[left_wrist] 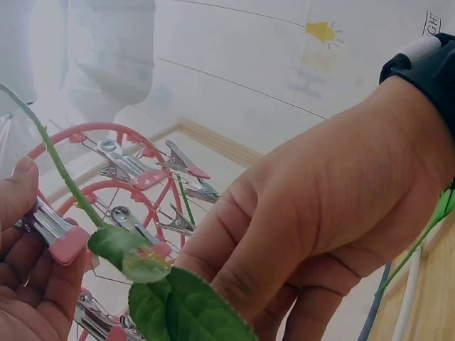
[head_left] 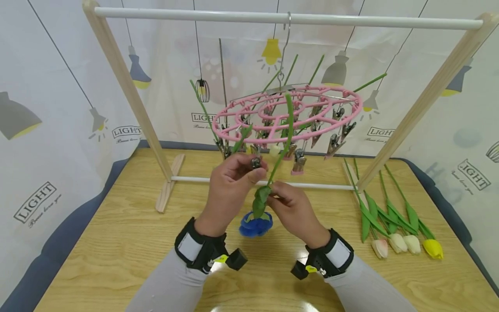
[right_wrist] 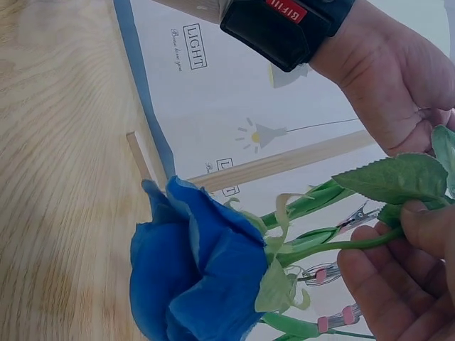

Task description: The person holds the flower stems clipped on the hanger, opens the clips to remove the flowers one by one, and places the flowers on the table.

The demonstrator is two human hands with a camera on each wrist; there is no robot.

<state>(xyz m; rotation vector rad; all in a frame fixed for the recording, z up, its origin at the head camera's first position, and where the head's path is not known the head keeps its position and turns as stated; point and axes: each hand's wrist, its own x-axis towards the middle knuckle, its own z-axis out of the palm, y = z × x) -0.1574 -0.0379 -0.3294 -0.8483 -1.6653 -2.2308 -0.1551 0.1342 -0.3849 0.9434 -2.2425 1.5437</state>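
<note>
My left hand (head_left: 226, 190) grips a metal clip (left_wrist: 53, 231) with a pink tip, which hangs under the pink round hanger (head_left: 269, 139). My right hand (head_left: 294, 210) pinches the green stem of a blue rose (head_left: 255, 226) near its leaves (right_wrist: 398, 177). The bloom points down over the table, and the stem rises past the hanger's front edge. In the left wrist view the clip lies close beside the stem (left_wrist: 67, 174), with the right hand's fingers behind the leaves.
Several metal clips (head_left: 299, 161) hang from the hanger, and flower stems poke up behind it. A wooden stand with a white bar (head_left: 187, 14) carries the hanger. On the table's right lie several tulips, including a yellow tulip (head_left: 432, 249).
</note>
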